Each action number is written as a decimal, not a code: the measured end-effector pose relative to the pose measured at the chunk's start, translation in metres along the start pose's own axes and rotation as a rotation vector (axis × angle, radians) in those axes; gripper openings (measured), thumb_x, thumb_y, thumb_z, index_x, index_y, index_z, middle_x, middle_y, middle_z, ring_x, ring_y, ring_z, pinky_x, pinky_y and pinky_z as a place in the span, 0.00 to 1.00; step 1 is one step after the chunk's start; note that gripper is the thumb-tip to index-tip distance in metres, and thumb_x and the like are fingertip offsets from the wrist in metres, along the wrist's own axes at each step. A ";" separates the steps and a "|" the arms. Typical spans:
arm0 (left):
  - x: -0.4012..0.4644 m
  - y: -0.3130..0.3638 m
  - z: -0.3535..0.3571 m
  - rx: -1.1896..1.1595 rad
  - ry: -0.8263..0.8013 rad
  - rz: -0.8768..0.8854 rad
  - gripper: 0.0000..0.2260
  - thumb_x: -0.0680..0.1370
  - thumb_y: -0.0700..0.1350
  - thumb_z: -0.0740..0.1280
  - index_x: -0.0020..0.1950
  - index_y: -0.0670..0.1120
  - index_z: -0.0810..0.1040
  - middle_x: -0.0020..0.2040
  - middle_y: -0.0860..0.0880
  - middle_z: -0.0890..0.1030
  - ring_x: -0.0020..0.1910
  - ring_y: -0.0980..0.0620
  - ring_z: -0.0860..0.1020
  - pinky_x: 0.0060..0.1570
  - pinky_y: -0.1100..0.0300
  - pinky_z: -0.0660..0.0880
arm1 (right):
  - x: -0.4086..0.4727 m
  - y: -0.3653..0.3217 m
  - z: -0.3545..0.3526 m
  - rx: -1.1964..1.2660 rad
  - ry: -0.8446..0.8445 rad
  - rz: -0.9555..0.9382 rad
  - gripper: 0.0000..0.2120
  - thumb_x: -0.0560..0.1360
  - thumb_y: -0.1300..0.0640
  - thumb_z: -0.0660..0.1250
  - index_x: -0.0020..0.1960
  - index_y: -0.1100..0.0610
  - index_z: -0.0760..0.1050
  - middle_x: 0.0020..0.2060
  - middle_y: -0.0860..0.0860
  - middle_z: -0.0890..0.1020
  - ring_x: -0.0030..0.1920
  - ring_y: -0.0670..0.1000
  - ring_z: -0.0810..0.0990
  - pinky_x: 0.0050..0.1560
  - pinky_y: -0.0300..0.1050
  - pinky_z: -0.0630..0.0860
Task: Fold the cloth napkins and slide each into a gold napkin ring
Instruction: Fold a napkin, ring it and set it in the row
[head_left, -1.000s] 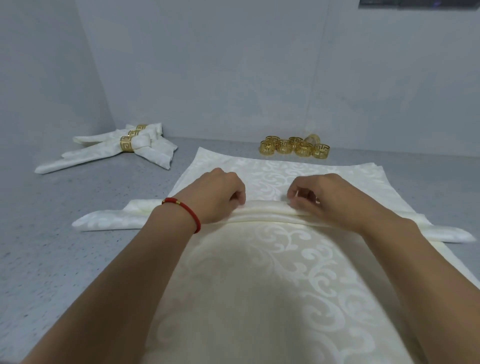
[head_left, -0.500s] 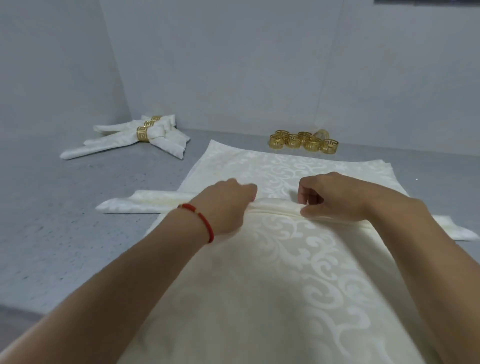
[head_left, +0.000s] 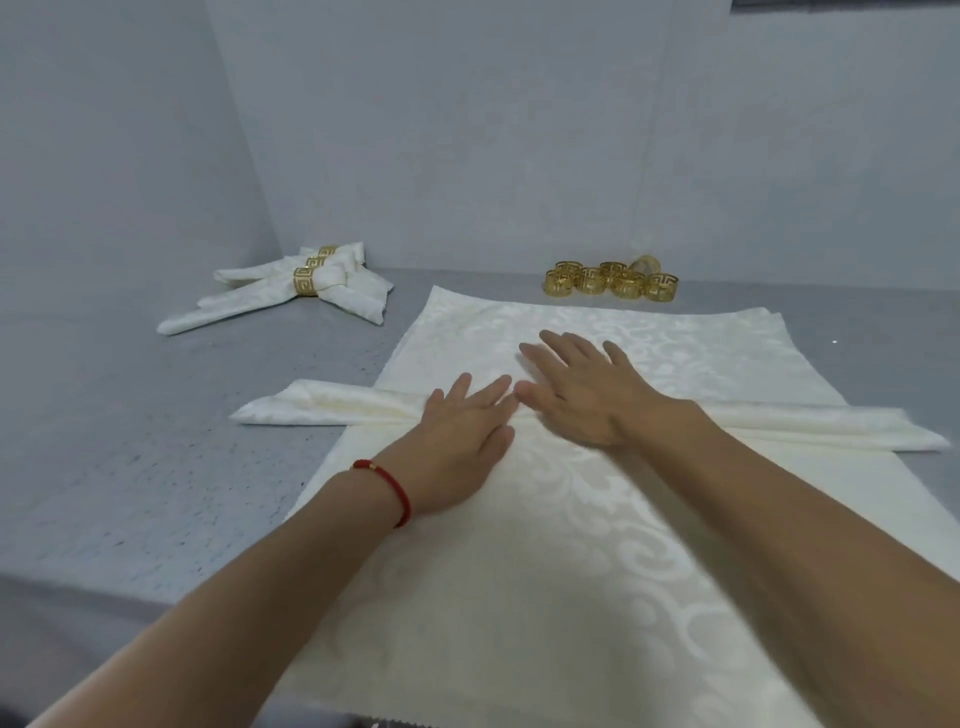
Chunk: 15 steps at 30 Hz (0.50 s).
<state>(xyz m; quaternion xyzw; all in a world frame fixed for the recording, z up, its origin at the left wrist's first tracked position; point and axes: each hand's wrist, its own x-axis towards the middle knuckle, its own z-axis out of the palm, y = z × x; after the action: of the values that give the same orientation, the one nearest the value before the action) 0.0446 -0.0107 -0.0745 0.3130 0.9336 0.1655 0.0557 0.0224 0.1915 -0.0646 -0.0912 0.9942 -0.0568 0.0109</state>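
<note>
A cream damask napkin (head_left: 332, 408) lies folded into a long narrow band across a stack of flat cream napkins (head_left: 675, 343) in front of me. My left hand (head_left: 462, 431), with a red bracelet at the wrist, lies flat on the middle of the band, fingers straight. My right hand (head_left: 582, 395) presses flat beside it, fingers spread over the band and onto the flat napkin beyond. Several loose gold napkin rings (head_left: 610, 280) stand clustered at the back near the wall.
Finished napkins in gold rings (head_left: 306, 291) lie fanned at the back left on the grey speckled tabletop (head_left: 130, 467). Grey walls close the back and left. The table's near edge runs along the lower left.
Both hands have let go of the band's folded edge and opened, and they now lie flat on it. The view has shifted slightly.
</note>
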 end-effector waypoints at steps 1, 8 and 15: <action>0.001 -0.001 -0.002 -0.065 0.008 -0.026 0.21 0.86 0.50 0.50 0.79 0.54 0.59 0.80 0.54 0.56 0.79 0.42 0.49 0.76 0.44 0.49 | 0.000 0.003 0.007 -0.006 -0.017 0.005 0.32 0.83 0.34 0.41 0.84 0.46 0.47 0.84 0.49 0.46 0.83 0.51 0.43 0.80 0.63 0.42; 0.046 0.018 -0.022 0.268 0.132 -0.210 0.06 0.80 0.41 0.58 0.46 0.45 0.73 0.45 0.46 0.76 0.50 0.42 0.77 0.42 0.52 0.71 | 0.005 0.010 0.017 0.079 0.009 0.010 0.39 0.79 0.28 0.40 0.83 0.47 0.45 0.83 0.49 0.48 0.83 0.50 0.41 0.80 0.63 0.43; 0.057 0.025 -0.062 0.307 -0.217 -0.308 0.18 0.80 0.56 0.65 0.64 0.46 0.74 0.60 0.50 0.77 0.58 0.45 0.77 0.47 0.54 0.76 | 0.005 0.012 0.015 0.185 -0.020 0.030 0.40 0.79 0.28 0.48 0.83 0.44 0.39 0.84 0.49 0.43 0.82 0.49 0.37 0.81 0.59 0.37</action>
<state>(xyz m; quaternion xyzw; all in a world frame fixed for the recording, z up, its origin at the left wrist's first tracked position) 0.0004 0.0258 -0.0080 0.1875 0.9731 -0.0234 0.1319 0.0161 0.2002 -0.0810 -0.0754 0.9858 -0.1472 0.0302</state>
